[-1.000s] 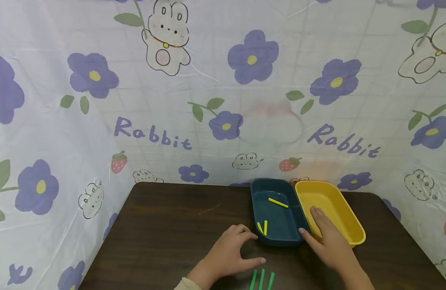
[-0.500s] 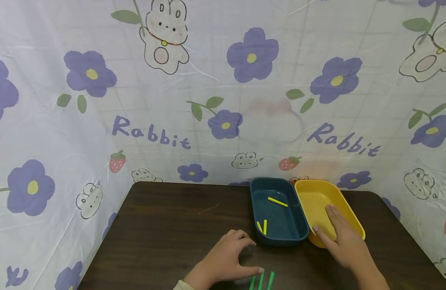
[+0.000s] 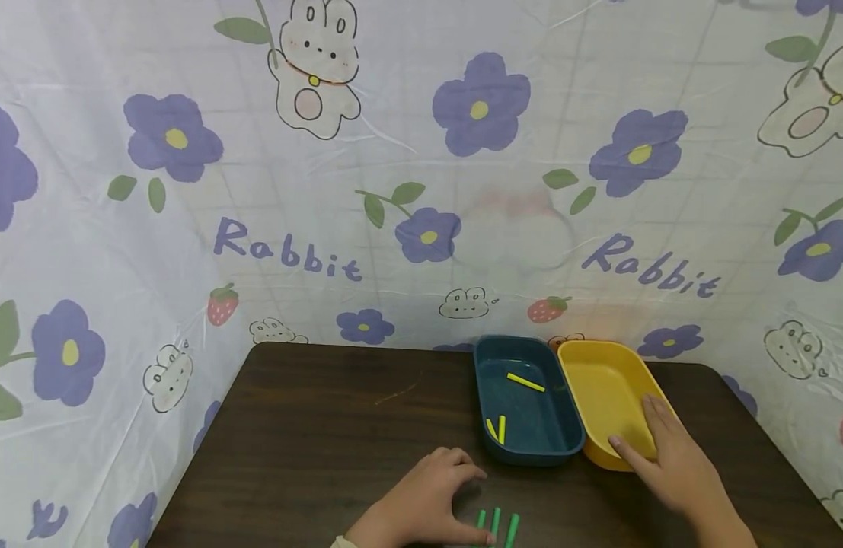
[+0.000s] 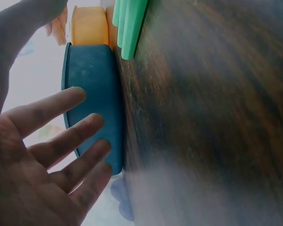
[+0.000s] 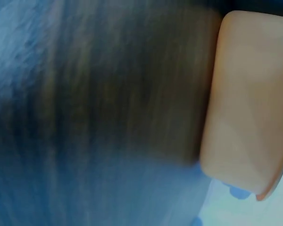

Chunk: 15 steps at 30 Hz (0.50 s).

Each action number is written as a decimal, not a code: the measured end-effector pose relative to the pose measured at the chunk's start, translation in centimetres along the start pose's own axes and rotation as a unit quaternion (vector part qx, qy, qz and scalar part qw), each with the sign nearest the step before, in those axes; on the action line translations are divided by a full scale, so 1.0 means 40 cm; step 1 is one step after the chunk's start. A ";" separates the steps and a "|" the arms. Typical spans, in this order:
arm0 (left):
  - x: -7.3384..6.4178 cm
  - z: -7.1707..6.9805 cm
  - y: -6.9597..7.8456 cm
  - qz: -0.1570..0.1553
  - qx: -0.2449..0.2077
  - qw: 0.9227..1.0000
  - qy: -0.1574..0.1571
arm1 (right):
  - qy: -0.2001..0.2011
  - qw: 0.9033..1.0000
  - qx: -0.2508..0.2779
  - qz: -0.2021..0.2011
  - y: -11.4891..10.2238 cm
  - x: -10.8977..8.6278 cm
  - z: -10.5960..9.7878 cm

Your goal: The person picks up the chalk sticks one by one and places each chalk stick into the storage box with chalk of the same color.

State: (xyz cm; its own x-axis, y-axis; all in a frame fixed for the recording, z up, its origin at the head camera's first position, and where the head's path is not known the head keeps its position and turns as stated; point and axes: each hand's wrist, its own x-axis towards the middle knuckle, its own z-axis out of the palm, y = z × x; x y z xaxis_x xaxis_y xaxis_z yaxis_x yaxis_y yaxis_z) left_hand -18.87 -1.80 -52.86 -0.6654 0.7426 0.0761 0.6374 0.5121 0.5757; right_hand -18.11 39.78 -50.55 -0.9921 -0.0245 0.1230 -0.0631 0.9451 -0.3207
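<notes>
Head view has "Rabbit" twice on the cloth behind the desk, where the left hand gapes wide beside three green sticks and the right hand, fingers extended, overlaps the yellow tray.

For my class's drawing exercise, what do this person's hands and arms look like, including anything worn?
The left hand and right hand are bare, with no gloves visible. A pale beige fabric sleeve cuff shows on the left arm; the visible right forearm is uncovered. No cables or markings can be made out.
</notes>
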 end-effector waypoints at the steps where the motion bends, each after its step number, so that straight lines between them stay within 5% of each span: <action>1: -0.002 -0.001 0.001 0.003 0.000 1.000 -0.001 | -0.003 1.000 0.000 0.003 0.005 -0.001 0.002; 15: -0.001 0.004 0.006 0.008 -0.015 0.999 -0.036 | -0.029 0.999 -0.003 0.025 0.046 -0.005 0.000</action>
State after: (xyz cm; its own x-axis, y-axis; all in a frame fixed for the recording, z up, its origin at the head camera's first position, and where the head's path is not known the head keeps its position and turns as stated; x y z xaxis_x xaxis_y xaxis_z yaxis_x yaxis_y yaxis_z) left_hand -18.62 -1.65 -52.88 -0.6249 0.7802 0.0265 0.6349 0.4882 0.5989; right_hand -18.02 41.52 -51.17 -0.9986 0.0032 0.0525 -0.0137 0.9476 -0.3191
